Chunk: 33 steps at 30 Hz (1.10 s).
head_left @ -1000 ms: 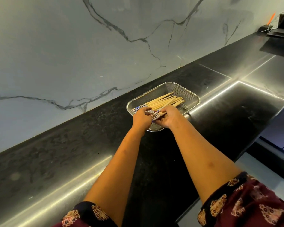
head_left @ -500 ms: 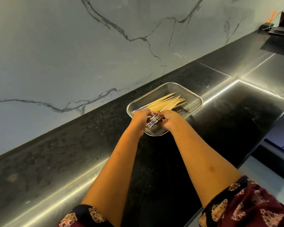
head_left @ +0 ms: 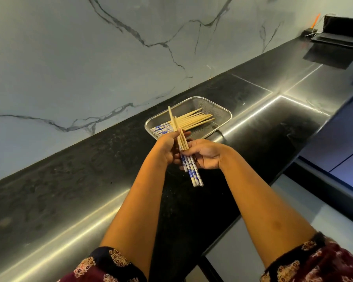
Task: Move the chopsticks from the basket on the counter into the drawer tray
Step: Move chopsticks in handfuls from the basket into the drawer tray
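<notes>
Both hands meet at the centre of the frame around a small bundle of chopsticks [head_left: 181,145], lifted clear of the basket [head_left: 222,107] and held above the black desk [head_left: 73,176]. The left hand [head_left: 168,148] has its fingers curled shut round the middle of the bundle. The right hand [head_left: 207,153] pinches the sticks just below, thumb on top, its fingers only partly closed. The plain tips point up and away, towards the marble wall [head_left: 69,58]; the blue-and-white patterned ends [head_left: 194,173] hang down towards the person.

These look like light, stiff, slim sticks, smooth enough, I would judge, to slide past each other. Gripping the bundle at its middle, as now, should keep it balanced; a loose hold near one end would likely let them fan out or drop.

More chopsticks [head_left: 190,121] lie in the basket at centre frame, patterned ends to the left.

The drawer and its tray are nowhere in view. How many sticks are in the bundle I cannot count, since the hands cover their middle. The dark things [head_left: 338,35] at the upper right of the frame are too far off to make out. The patterned sleeves [head_left: 314,263] are cut off by the lower edge.
</notes>
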### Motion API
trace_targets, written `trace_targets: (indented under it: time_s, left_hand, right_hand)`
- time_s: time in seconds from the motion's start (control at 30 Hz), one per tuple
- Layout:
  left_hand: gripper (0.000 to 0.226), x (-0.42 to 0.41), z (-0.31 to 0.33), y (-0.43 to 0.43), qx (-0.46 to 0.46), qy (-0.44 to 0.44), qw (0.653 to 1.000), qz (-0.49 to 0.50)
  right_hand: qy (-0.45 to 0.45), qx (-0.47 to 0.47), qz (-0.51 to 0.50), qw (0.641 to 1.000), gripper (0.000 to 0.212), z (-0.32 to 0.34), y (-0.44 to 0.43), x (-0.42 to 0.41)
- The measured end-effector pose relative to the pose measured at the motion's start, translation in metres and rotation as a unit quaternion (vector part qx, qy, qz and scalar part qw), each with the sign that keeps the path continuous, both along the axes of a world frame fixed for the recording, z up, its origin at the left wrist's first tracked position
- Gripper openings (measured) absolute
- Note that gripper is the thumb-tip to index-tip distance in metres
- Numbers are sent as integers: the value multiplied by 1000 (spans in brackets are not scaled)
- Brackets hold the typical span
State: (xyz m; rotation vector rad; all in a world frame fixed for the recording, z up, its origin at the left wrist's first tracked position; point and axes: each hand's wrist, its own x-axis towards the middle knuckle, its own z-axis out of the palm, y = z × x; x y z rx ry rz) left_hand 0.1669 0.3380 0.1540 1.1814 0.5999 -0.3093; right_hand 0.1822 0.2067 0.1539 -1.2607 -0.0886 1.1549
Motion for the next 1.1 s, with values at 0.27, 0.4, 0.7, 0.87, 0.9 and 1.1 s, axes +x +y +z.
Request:
trace_targets:
  time_s: [0.27, 0.4, 0.7, 0.87, 0.9, 1.1]
  left_hand:
    - [22, -47, -11, -59, -147, -66, 977, 139]
    - [19, -76, -16, -80, -125, -98, 968, 194]
    - [16, -134, -37, -162, -102, -111, 967, 206]
    - [14, -158, -49, -207, -98, -107, 972, 186]
    - [14, -162, -51, -216, -96, -108, 973, 181]
    - [13, -180, -56, -249, -86, -97, 979, 158]
  right_hand:
    - [-3, -22, -50, 999, 17, -14, -64, -66]
    - [57, -13, -181, 982, 43, -44, -105, -107]
    - [108, 80, -484, 865, 49, -94, -144, -173]
    - [100, 51, -525, 843, 52, -95, -161, -188]
    - [100, 43, -529, 842, 52, -95, -166, -191]
    - [132, 59, -564, 813, 52, -107, -199, -212]
